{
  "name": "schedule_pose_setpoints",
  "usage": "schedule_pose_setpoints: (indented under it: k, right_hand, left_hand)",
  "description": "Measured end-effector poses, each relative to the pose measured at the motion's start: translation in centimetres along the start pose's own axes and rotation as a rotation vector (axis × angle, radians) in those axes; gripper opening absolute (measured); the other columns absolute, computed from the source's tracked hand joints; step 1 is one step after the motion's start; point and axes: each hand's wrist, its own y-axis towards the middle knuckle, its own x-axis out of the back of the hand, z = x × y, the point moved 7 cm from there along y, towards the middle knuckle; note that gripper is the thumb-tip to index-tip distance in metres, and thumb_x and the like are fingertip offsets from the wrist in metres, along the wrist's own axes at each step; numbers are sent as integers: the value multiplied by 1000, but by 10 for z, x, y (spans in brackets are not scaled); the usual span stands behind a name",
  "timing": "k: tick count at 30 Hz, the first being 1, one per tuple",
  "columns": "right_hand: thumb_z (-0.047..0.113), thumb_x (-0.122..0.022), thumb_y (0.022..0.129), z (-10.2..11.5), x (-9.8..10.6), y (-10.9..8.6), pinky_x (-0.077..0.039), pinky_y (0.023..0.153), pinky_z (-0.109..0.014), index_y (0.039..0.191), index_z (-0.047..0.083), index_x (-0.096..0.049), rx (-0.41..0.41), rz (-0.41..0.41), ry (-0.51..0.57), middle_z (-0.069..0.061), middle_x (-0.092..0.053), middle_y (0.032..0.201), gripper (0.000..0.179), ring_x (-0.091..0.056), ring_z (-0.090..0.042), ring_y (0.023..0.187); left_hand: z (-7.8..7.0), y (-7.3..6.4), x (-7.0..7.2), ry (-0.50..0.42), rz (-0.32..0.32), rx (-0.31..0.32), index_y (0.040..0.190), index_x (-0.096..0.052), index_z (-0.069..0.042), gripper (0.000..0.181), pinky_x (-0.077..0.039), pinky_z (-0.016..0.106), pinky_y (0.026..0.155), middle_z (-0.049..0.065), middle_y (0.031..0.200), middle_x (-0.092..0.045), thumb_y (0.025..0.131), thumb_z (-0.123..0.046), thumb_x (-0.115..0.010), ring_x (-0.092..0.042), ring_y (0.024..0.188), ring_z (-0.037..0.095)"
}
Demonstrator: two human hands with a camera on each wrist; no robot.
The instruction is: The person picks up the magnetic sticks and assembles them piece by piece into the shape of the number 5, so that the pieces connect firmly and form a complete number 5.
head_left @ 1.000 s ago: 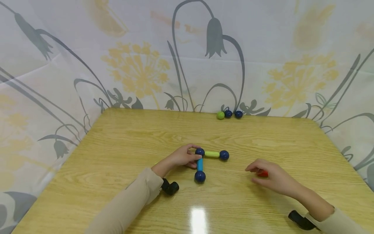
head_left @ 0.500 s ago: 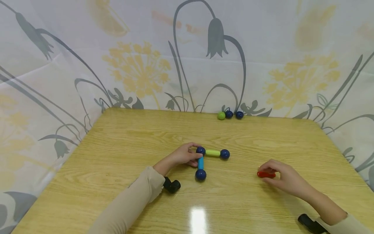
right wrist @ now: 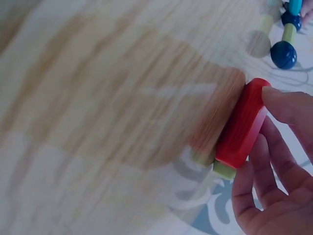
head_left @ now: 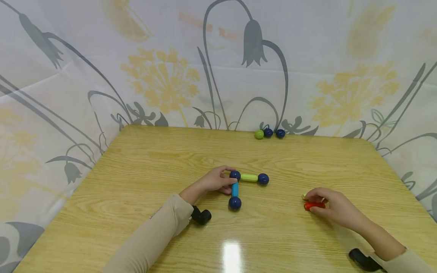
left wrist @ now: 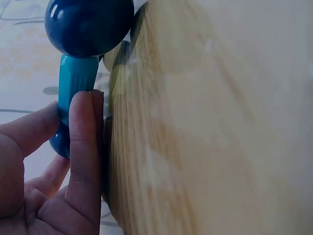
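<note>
An L-shaped construction of sticks and dark blue balls lies on the wooden table. Its blue stick point(head_left: 235, 190) runs to a near ball point(head_left: 235, 203), and its lime stick point(head_left: 249, 177) to a right-hand ball point(head_left: 263, 179). My left hand point(head_left: 214, 180) grips it at the corner ball point(head_left: 235, 175), with thumb and fingers around the blue stick's end; the left wrist view shows fingers against this blue stick point(left wrist: 78, 81). Farther right, my right hand point(head_left: 332, 204) pinches a red stick point(right wrist: 243, 125) low at the table. A lime stick's end point(right wrist: 224, 169) shows just behind the red one, mostly hidden.
At the table's back edge stand a green ball point(head_left: 259, 134) and two dark blue balls point(head_left: 280, 133), against a flower-patterned cloth point(head_left: 164, 79). Black wrist cameras point(head_left: 202, 216) sit at both cuffs. The table point(head_left: 164, 151) is glossy wood.
My right hand has moved slightly right and its fingers have come onto the red stick. A lime tip now shows beside it. The left hand stays on the construction.
</note>
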Motion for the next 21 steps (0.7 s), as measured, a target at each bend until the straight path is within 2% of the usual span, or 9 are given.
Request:
schedule_pose_setpoints:
  k: [7, 14, 21]
  right_hand:
    - [2, -78, 72, -2, -5, -1, -47, 57, -24, 89, 16, -68, -6, 76, 11, 7, -62, 86, 24, -54, -2, 74]
    - [6, -77, 75, 5, -14, 4, -48, 55, -22, 88, 15, -68, 3, 132, 88, 10, -60, 84, 18, -55, 0, 72]
    - [6, -76, 75, 17, -24, 16, -47, 55, -22, 88, 17, -67, 42, 125, 57, 12, -60, 83, 19, -53, 0, 71]
  left_hand:
    - [0, 0, 1, -5, 0, 2, 136, -44, -6, 46, -56, 32, 63, 16, 92, -59, 93, -13, -60, -64, 66, 17]
    - [1, 0, 1, -3, 0, 12, 136, -44, -7, 46, -56, 31, 63, 15, 93, -60, 93, -14, -60, -64, 67, 18]
    - [1, 0, 0, -3, 9, 9, 136, -43, -7, 46, -56, 31, 64, 15, 93, -60, 93, -14, -59, -65, 67, 18]
